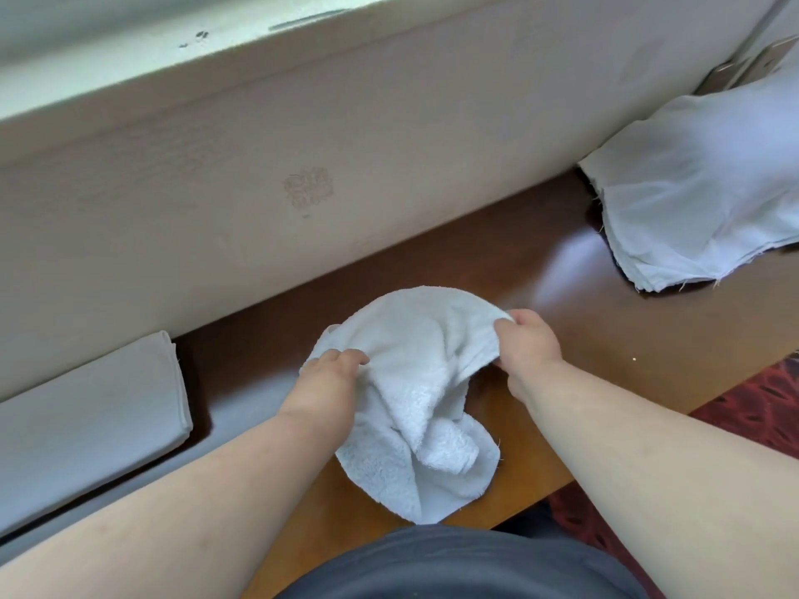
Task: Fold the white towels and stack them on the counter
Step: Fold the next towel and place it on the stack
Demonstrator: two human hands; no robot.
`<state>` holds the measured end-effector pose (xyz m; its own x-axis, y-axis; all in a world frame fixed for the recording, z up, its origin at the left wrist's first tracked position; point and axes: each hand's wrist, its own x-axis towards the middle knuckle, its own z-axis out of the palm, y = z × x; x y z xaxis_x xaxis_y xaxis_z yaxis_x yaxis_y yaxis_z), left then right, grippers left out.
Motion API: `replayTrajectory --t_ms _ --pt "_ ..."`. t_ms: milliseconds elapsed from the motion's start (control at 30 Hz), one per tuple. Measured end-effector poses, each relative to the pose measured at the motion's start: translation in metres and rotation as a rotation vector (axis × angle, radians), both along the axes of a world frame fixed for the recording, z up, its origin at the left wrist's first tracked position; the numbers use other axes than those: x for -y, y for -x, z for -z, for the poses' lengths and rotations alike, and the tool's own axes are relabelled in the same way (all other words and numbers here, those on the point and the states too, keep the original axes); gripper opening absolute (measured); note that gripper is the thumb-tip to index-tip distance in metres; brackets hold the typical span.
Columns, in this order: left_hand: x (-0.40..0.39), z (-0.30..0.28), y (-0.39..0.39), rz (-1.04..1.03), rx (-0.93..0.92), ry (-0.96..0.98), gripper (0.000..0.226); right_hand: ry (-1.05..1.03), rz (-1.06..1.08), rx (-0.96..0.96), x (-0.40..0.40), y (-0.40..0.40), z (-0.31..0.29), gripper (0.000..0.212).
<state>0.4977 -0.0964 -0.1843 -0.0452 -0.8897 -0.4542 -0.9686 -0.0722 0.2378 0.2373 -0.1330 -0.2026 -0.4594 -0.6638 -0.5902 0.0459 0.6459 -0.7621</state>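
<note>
From the head view, we see a white towel point(415, 391) held up over the counter point(583, 339). It is fluffy and all bunched up, with wrinkles and a loose end hanging down toward us. The left hand point(324, 382) grips the towel's left edge with curled fingers. The right hand point(527, 343) pinches the towel's right edge. The counter is shiny brown wood. To the left of the towel, a flat folded cloth point(86, 425) lies on the counter by the wall point(259, 166). Far to the right of the towel sits a pile point(700, 201) of thin white cloths with frayed edges. The wall behind the towel is cream. Red patterned carpet point(769, 404) shows to the right of the towel, past the counter.
</note>
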Motion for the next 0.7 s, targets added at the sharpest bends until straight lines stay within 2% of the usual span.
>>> replayTrajectory --t_ms 67,167,233,333,433,467,533,600,700 --pt "0.001 -0.002 -0.007 -0.076 -0.007 0.002 0.074 0.045 0.087 0.024 0.007 0.016 -0.005 0.021" --pt "0.004 -0.008 -0.008 -0.112 -0.042 0.058 0.038 0.158 0.253 0.092 0.014 0.038 -0.013 0.015" --pt "0.017 -0.012 -0.004 -0.124 -0.042 0.116 0.025 0.163 0.353 0.160 0.014 0.050 -0.011 0.018" --pt "0.050 -0.011 0.004 -0.098 -0.036 0.177 0.028 0.061 0.402 0.280 0.000 0.059 -0.004 0.031" --pt "0.073 -0.006 0.012 -0.061 0.053 0.096 0.043 -0.165 0.134 0.342 -0.022 0.052 0.006 0.040" --pt "0.077 -0.004 0.018 -0.011 0.099 0.075 0.049 -0.212 0.070 0.343 -0.030 0.049 0.008 0.037" --pt "0.080 -0.004 0.041 0.149 0.111 0.131 0.052 -0.211 0.017 0.316 -0.035 0.042 0.010 0.016" --pt "0.078 -0.007 0.077 0.311 -0.026 0.201 0.051 -0.151 -0.004 0.292 -0.030 0.040 0.006 0.010" --pt "0.068 -0.012 0.137 0.466 -0.269 0.176 0.056 -0.045 -0.050 0.286 -0.015 0.037 -0.007 0.024"
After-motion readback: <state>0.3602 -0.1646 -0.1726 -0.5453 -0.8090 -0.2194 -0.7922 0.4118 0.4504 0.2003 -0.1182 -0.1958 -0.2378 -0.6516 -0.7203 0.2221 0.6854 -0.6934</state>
